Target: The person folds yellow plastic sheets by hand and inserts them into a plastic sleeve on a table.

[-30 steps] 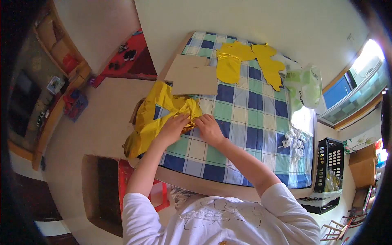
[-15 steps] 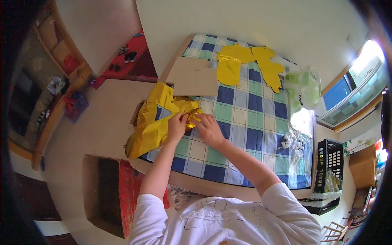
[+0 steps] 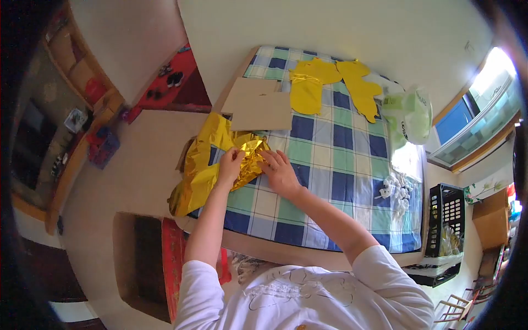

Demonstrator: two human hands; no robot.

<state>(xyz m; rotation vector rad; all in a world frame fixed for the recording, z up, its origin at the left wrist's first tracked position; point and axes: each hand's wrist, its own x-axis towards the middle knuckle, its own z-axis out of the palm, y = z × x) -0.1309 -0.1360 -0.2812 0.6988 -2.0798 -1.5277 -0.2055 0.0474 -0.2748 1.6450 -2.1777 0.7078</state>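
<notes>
A gold foil balloon (image 3: 199, 190), flat and wrinkled, lies over the near left corner of the checkered bed. My left hand (image 3: 230, 166) is closed in a pinch on its crumpled, shiny part. My right hand (image 3: 281, 175) rests at the right edge of that crumpled foil, its fingers stretched and slightly apart; the fingertips touch the foil. Beige cardboard sheets (image 3: 260, 111) lie just beyond the hands. Farther back on the bed are two more flat yellow foil balloons, one on the left (image 3: 306, 93) and one on the right (image 3: 360, 91).
The checkered bedspread (image 3: 324, 192) lies under everything. A green-white plastic bag (image 3: 410, 118) and a white tangled bundle (image 3: 397, 190) are at its right side. A black crate (image 3: 446, 212) stands right of the bed, an open cardboard box (image 3: 125, 264) on the floor at left.
My left hand has moved slightly left, spreading the crumpled foil so more of its shiny surface shows. The fingers of my right hand have loosened at the foil's edge.
</notes>
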